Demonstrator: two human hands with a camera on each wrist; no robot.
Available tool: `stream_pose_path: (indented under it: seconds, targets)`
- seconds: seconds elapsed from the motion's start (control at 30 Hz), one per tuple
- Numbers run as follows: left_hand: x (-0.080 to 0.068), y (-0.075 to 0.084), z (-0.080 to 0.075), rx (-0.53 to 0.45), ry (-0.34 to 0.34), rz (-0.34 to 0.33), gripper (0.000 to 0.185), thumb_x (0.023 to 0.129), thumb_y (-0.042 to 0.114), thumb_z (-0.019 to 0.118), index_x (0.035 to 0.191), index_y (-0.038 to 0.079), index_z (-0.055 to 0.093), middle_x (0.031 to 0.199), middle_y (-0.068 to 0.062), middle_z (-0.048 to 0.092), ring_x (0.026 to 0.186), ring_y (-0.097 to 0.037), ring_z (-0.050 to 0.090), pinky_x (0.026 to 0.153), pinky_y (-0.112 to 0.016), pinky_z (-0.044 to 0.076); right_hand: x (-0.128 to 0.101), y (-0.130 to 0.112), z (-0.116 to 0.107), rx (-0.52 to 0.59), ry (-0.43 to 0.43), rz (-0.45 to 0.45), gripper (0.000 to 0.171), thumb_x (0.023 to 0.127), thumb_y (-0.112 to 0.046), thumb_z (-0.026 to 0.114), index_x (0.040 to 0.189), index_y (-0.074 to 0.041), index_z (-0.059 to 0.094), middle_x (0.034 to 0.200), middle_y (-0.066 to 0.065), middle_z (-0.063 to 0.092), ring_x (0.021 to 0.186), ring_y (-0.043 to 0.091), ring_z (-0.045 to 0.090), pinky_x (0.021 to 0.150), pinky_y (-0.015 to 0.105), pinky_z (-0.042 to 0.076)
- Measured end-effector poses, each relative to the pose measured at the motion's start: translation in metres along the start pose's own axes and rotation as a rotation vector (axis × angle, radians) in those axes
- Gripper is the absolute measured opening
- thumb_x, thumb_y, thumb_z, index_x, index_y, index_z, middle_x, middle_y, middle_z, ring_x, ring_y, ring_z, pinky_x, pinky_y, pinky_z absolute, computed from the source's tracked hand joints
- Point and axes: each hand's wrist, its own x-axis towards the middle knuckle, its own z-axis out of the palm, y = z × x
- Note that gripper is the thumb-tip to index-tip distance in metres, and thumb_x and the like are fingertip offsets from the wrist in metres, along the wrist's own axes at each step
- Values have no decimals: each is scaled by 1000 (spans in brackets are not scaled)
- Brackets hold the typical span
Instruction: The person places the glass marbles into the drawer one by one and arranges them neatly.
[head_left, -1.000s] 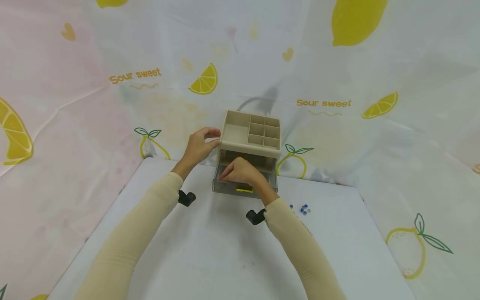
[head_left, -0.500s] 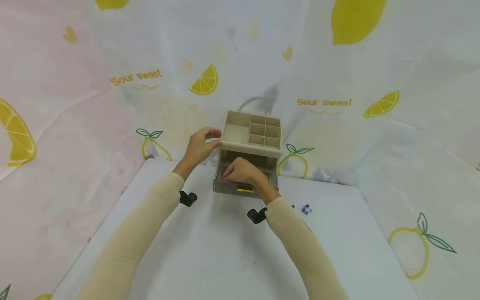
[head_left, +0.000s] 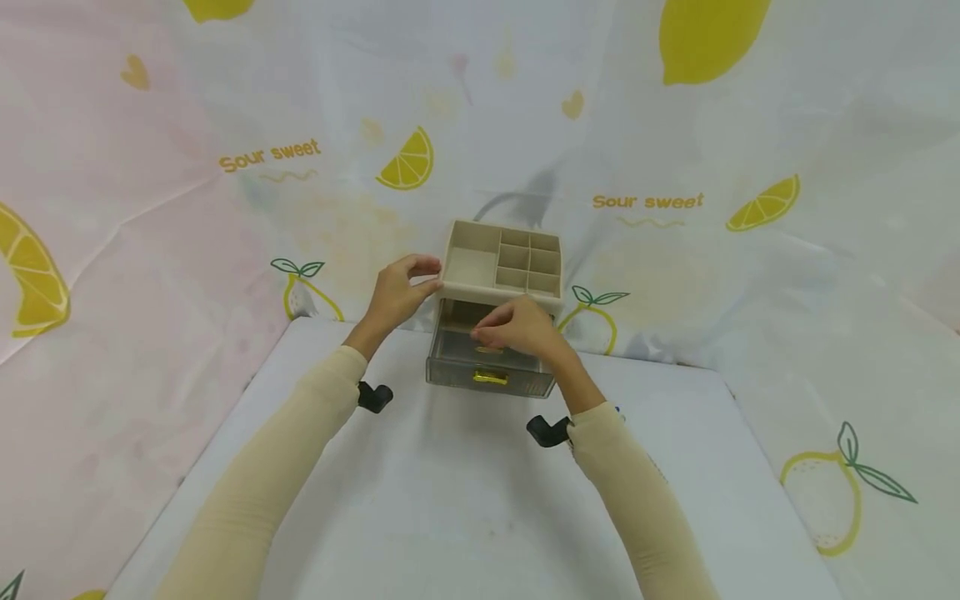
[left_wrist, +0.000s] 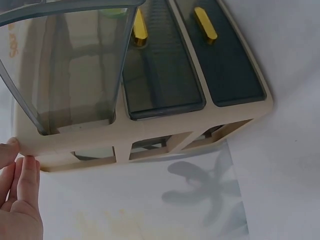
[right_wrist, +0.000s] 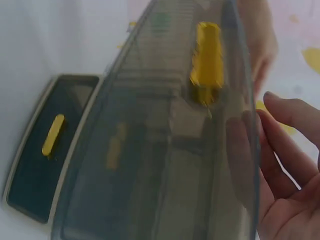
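A beige desktop drawer organizer [head_left: 474, 250] stands against the back cloth, with an open divided tray on top. Its upper smoky clear drawer [head_left: 457, 372] is pulled out and has a yellow handle [head_left: 491, 377]. Two lower drawers, one with its yellow handle [left_wrist: 205, 24] in the left wrist view, are closed. My left hand [head_left: 397, 293] holds the organizer's top left edge between thumb and fingers. Over the open drawer hovers my right hand [head_left: 521, 327], fingers loosely bent and nothing visible in them. Through the drawer wall, a small green spot [left_wrist: 115, 11] shows indistinctly.
A small blue bead [head_left: 617, 409] shows on the white table [head_left: 442, 492] beside my right sleeve, which hides the area around it. Lemon-printed cloth [head_left: 637, 150] hangs directly behind the organizer. Black wrist camera mounts [head_left: 547, 431] stick out from the sleeves.
My right hand has lifted out of the open drawer and shifted to the right. Its sleeve now covers most of the small beads. My left hand stays on the organizer's edge.
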Motion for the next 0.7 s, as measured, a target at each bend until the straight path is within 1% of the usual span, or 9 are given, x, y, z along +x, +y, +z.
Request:
stream_pose_path:
  seconds: [0.1,0.2,0.27,0.37,0.53,0.7]
  targets:
    - [0,1,-1,-2,3,-1,32,87,8,74,116,-2,66,113,-15,68,109,-28,64,97,-44,47,-10,2,-17,63,52,-18,20,84,-19,78,96,-3,77,91,9,74,88,34,71,78,37,58]
    - [0,0,-1,-12,6,1,31,87,8,74,116,-2,66,113,-15,68,109,-28,64,98,-47,46,-22,8,-37,77,120,-31,25,85,-22,78,101,-3,76,97,11,73,88,29,72,80,35,57]
    - [-1,-1,0,-19,4,-2,31,88,9,74,116,-1,65,114,-15,68,110,-27,63,99,-46,45,-30,15,-50,87,170,-25,28,86,-24,77,104,-2,75,101,12,73,88,24,72,82,34,56]
    - [-2,-2,2,-18,-3,-5,32,88,10,73,117,-1,65,115,-14,68,110,-26,63,99,-45,45,-41,27,-67,142,246,-16,30,87,-21,75,107,2,73,102,15,72,87,22,72,82,33,56]
    - [-1,-2,2,-5,-3,5,33,88,10,73,118,-1,65,115,-15,68,110,-27,63,99,-44,45,-52,57,-88,231,357,9,32,88,-13,73,108,12,68,102,18,69,82,16,72,78,30,57]
    - [0,-2,2,-3,1,10,33,88,8,74,118,-2,65,115,-15,68,110,-27,63,99,-41,46,-62,98,-102,251,434,124,36,89,-8,71,112,18,62,101,16,71,80,13,72,77,27,56]
